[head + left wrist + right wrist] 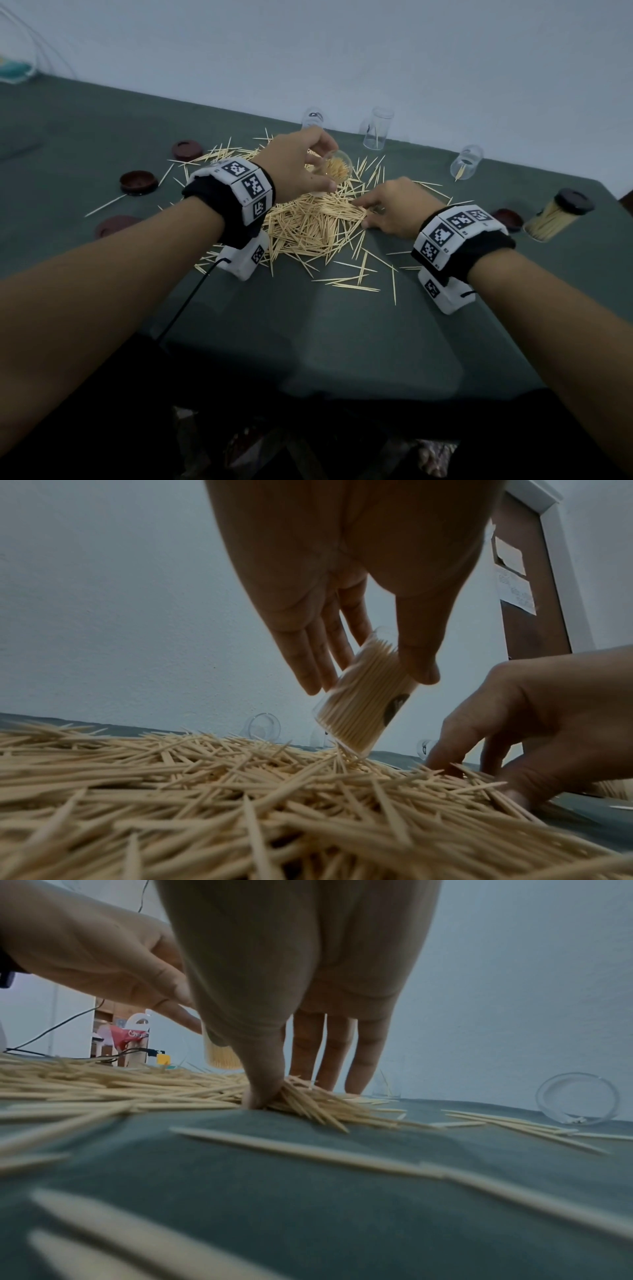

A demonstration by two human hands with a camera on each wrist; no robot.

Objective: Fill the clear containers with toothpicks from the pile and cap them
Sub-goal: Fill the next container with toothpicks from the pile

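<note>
A big pile of toothpicks (308,226) lies mid-table on the green cloth. My left hand (325,164) holds a clear container (337,168) packed with toothpicks, with no cap on it, over the pile's far side. In the left wrist view the container (366,699) is tilted between fingers and thumb, its lower end touching the pile (205,791). My right hand (363,214) is down on the pile's right edge. In the right wrist view its thumb (260,1085) and fingers (325,1056) pinch a small bunch of toothpicks (308,1104) against the cloth.
Three nearly empty clear containers (313,116) (376,128) (466,162) stand or lie near the wall. A filled, capped container (556,214) lies at the right. Dark caps sit at the left (186,149) (138,182) (116,224) and one at the right (507,219). Stray toothpicks are scattered around.
</note>
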